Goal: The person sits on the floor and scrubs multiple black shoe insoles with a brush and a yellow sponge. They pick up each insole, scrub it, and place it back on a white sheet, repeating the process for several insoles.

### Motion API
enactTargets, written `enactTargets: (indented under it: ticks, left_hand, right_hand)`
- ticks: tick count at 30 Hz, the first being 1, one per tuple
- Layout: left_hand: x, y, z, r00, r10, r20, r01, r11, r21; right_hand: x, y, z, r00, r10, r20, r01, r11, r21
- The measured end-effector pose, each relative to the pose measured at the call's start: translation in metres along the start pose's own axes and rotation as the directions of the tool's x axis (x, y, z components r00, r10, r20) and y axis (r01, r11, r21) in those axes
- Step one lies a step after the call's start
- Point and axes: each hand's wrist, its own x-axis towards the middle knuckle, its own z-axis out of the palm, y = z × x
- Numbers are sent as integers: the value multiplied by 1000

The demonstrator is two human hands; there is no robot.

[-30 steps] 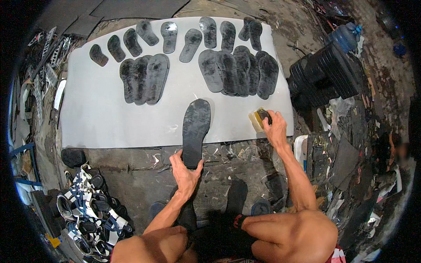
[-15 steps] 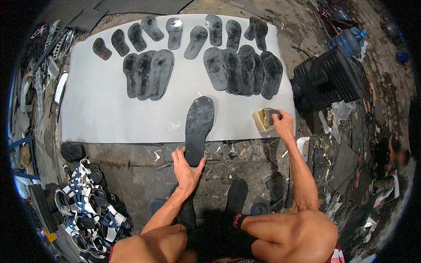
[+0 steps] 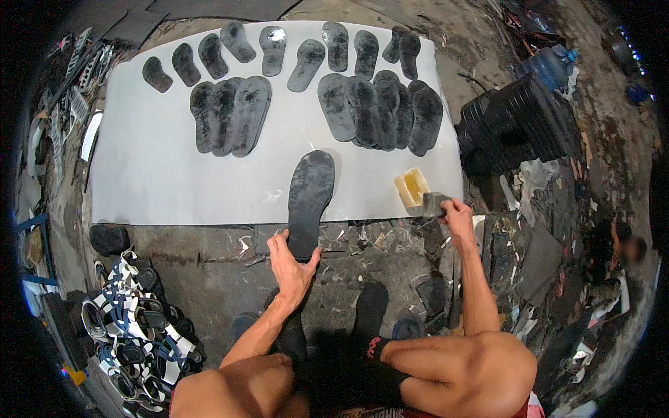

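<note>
My left hand [image 3: 292,265] grips the near end of a black shoe sole [image 3: 311,191] between thumb and fingers. The sole lies lengthwise, its far part on the white board [image 3: 153,188] and its near end past the front edge. My right hand [image 3: 457,219] is closed on a dark, block-shaped applicator [image 3: 435,205], whose exact kind I cannot make out. The applicator is just right of a small clear tub [image 3: 412,186] of yellow glue-like stuff. Farther back lie overlapping soles, one group at left [image 3: 231,117] and another at right [image 3: 377,111].
Smaller black pieces [image 3: 305,66] line the far side of the board. Stacked black soles or slabs [image 3: 512,122] stand at its right, near a blue water jug [image 3: 547,68]. White and blue sandal uppers [image 3: 143,313] are heaped at lower left. Scraps litter the floor.
My right hand has drawn the dark applicator back out of the glue tub, toward me. My left hand still grips the sole. The whole view has shifted slightly.
</note>
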Motion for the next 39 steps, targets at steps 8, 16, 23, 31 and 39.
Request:
enactTargets:
  ticks: [8, 16, 23, 31, 39]
  left_hand:
    - [-5, 3, 4, 1000, -18, -1, 18, 1000, -16]
    - [-9, -2, 2, 997, -72, -21, 71, 997, -13]
    - [-6, 4, 5, 998, -57, -29, 57, 998, -10]
    - [-4, 3, 1, 993, -116, 8, 116, 993, -3]
    - [-8, 0, 4, 997, -72, -16, 72, 997, -10]
  right_hand:
    - [-8, 4, -8, 998, -60, 16, 62, 983, -174]
    - [-58, -69, 54, 910, -113, 398, 16, 971, 240]
    - [-45, -125, 190, 779, -479, 404, 515, 857, 23]
    - [-34, -75, 266, 623, -772, 127, 762, 561, -323]
    - [-11, -125, 270, 430, -766, 478, 896, 295, -333]
